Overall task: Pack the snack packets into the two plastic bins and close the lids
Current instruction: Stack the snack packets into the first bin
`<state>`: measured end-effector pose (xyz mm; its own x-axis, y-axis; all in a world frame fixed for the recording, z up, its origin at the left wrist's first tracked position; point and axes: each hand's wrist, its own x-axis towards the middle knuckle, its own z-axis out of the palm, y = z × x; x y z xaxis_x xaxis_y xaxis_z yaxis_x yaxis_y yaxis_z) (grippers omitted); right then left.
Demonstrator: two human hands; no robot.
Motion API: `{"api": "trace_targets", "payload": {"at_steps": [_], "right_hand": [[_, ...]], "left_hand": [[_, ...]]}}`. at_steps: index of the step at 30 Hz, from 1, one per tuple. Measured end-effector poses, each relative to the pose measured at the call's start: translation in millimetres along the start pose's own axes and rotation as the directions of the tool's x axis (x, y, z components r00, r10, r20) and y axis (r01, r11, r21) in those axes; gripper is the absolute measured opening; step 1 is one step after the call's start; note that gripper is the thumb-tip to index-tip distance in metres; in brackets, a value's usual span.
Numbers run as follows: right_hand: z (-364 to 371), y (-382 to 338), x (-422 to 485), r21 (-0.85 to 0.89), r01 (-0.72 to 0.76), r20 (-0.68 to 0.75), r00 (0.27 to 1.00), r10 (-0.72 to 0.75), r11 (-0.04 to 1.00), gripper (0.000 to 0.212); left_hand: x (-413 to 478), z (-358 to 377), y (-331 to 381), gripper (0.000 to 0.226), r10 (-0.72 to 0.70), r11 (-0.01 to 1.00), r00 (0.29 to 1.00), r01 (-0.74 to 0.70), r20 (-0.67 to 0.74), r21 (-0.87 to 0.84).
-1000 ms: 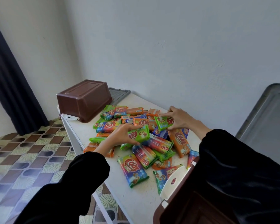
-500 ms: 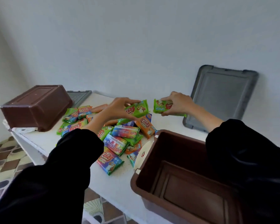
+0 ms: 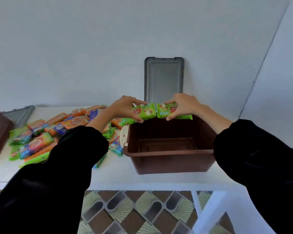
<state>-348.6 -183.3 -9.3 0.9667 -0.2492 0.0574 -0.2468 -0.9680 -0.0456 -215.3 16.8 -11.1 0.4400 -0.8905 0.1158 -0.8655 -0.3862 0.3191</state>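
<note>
The left hand pinched the left packet and the right hand the right packet in curled fingers above the 12 o'clock rim of the bin, where early release risked dropping either behind.

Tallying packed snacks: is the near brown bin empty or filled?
Empty: the brown bin shows a bare floor where visible; the left green packet and right green packet are held above it.
</note>
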Motion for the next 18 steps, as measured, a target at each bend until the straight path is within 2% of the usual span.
{"api": "trace_targets", "payload": {"at_steps": [6, 12, 18], "right_hand": [[13.0, 5.9, -44.9, -0.039, -0.055, 0.044, 0.997, 0.057, 0.998, 0.078], [41.0, 14.7, -56.4, -0.069, -0.067, 0.162, 0.984, 0.077, 0.995, 0.078], [61.0, 13.6, -39.5, -0.21, -0.003, 0.219, 0.974, 0.05, 0.978, 0.08]], "left_hand": [[0.7, 26.6, 29.6, 0.075, 0.025, 0.992, 0.996, -0.036, 0.088, 0.124], [20.8, 62.0, 50.0, 0.078, 0.001, 0.963, 0.983, -0.049, 0.181, 0.263], [31.6, 95.8, 43.4, 0.079, -0.071, 0.917, 0.965, -0.037, 0.253, 0.398]]}}
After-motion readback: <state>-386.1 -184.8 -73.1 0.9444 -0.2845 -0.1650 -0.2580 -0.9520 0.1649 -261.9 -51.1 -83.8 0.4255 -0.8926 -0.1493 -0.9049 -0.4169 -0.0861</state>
